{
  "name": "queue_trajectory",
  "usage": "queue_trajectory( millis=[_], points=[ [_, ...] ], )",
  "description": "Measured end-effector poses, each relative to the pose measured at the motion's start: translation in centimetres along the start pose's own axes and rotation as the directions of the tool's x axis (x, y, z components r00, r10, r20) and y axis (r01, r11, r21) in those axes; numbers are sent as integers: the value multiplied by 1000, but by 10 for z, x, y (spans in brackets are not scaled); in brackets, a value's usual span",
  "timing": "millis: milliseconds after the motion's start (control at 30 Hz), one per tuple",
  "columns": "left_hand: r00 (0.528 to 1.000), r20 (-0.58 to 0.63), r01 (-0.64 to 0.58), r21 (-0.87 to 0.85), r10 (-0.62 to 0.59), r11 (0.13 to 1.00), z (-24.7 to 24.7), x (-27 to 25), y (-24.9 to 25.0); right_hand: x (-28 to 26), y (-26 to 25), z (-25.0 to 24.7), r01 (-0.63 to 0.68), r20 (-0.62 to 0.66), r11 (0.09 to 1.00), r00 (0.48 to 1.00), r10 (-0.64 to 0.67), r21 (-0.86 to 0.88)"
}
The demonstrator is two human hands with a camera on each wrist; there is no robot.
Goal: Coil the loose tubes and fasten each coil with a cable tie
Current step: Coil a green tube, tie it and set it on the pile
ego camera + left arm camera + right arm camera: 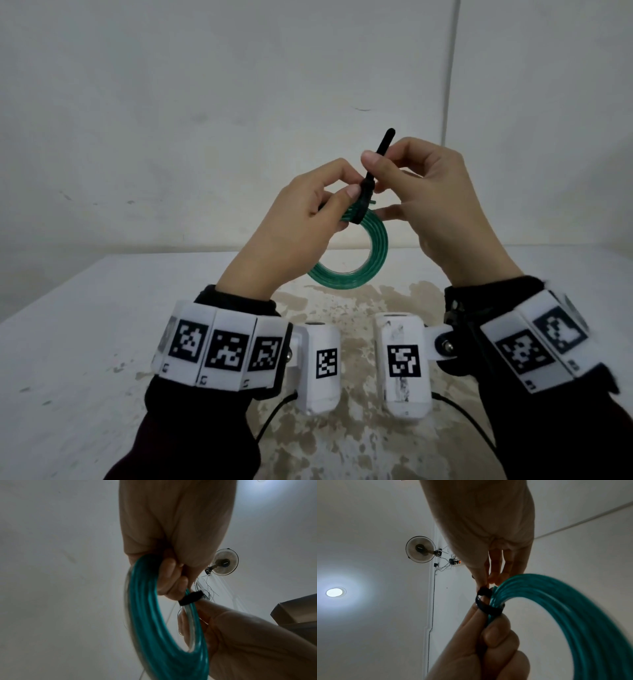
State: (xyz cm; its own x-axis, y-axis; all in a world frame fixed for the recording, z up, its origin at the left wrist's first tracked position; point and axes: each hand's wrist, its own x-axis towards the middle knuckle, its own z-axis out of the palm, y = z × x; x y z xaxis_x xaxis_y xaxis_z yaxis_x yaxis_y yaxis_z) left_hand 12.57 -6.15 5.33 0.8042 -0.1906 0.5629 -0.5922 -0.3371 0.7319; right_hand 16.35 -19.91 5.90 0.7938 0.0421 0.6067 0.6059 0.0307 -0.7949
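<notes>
A green tube coil (359,260) hangs in the air above the table, between both hands. My left hand (308,212) grips the coil's upper part, thumb pressed beside the black cable tie (368,186) that loops round the strands. My right hand (411,178) pinches the tie's free tail, which sticks up past the fingers. In the left wrist view the coil (154,615) and the tie band (190,597) show under the curled fingers. In the right wrist view the tie loop (488,605) wraps the coil (573,608) just above the left hand's fingers.
A white table (85,325) with brown stains lies below the hands, against a pale wall. A wall fan (420,550) and a ceiling light (334,592) appear in the right wrist view. A brown box (295,611) shows in the left wrist view.
</notes>
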Motion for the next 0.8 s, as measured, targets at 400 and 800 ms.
queue_trajectory(
  millis=[400, 800],
  points=[
    [992, -63, 105, -38, -107, 994, -4, -1, -3, 1, -4, -7, -190, 302, 981, 934, 192, -36],
    [995, -51, 85, -24, -87, 996, 3, 1, 0, 2, -3, 0, -202, 189, 978, 964, 188, 56]
  ],
)
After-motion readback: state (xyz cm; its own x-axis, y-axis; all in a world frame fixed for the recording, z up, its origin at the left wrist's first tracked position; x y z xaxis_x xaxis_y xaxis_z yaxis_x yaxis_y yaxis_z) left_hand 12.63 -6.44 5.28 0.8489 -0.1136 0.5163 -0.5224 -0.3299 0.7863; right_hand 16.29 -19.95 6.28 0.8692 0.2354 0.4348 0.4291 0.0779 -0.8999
